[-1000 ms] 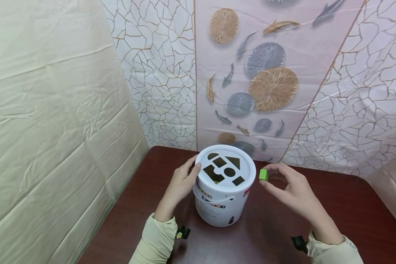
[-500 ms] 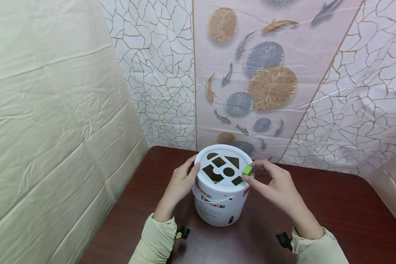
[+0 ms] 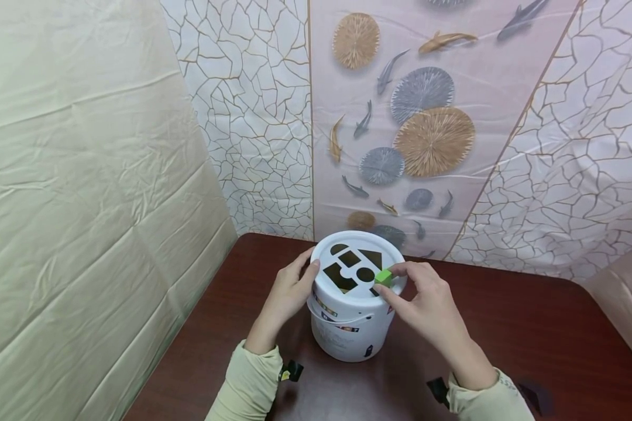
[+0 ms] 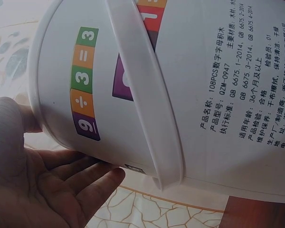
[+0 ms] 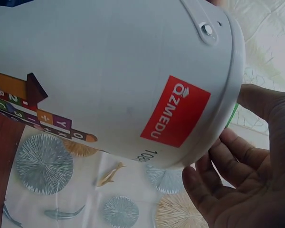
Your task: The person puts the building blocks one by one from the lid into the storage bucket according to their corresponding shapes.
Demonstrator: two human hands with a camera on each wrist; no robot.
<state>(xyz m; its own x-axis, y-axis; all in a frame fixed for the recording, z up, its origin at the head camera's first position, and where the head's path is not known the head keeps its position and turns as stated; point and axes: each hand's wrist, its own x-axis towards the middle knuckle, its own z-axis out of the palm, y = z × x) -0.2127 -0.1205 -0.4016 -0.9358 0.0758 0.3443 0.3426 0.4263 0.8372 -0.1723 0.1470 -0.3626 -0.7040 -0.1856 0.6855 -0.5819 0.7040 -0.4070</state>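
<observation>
A white bucket stands upright on the table, its white lid cut with several shaped holes. My left hand holds its left side, thumb at the lid's rim and the other fingers along the wall below, as the left wrist view shows. Between thumb and fingertips my right hand pinches a small green block. The block is over the rectangular hole near the lid's right edge and covers most of it in the head view. Only a sliver of the green block shows past the rim in the right wrist view.
A white carrying handle hangs down the bucket's front. The dark red-brown table reaches to a patterned cloth wall behind. A plain cream cloth hangs on the left.
My right hand has carried the green block leftward, from beside the bucket to over the lid's right-hand hole. The left hand and the bucket have stayed in place.
</observation>
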